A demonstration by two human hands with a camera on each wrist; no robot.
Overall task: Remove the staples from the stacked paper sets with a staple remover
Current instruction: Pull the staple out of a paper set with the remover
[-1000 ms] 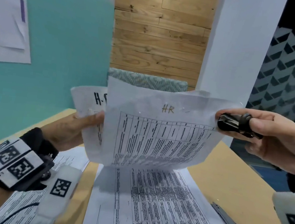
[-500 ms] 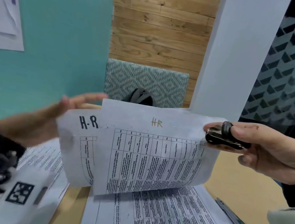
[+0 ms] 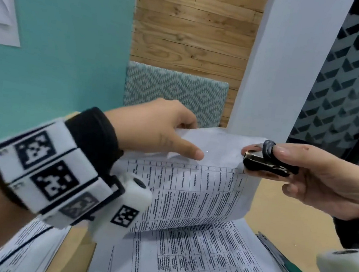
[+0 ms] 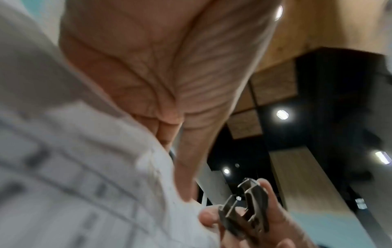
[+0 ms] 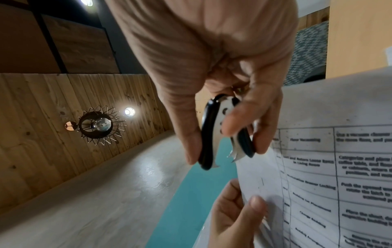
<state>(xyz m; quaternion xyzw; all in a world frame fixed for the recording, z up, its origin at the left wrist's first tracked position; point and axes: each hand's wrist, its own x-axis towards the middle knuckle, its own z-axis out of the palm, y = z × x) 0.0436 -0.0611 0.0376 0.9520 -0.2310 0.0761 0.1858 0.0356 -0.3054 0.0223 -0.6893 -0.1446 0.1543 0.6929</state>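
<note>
A printed paper set (image 3: 192, 195) is held upright above the table. My left hand (image 3: 193, 142) pinches its top edge, thumb on the front and fingers behind; the right wrist view shows that hand (image 5: 239, 216) gripping the sheet (image 5: 339, 159). My right hand (image 3: 258, 158) grips a black staple remover (image 3: 269, 167) at the set's top right corner. The remover's metal claws (image 5: 234, 155) touch the paper's edge. Seen from the left wrist, the remover (image 4: 246, 208) sits just beyond my left thumb. No staple is visible.
A stack of printed sheets (image 3: 199, 263) lies flat on the wooden table (image 3: 277, 214) beneath the held set. More sheets (image 3: 27, 246) lie at the left. A pen with a green end (image 3: 281, 257) rests at the right. A teal wall and a white pillar stand behind.
My left hand let go of the sheet marked H-R, swung right and now pinches the top edge of the held set. That sheet is out of view. The right hand stays at the corner.
</note>
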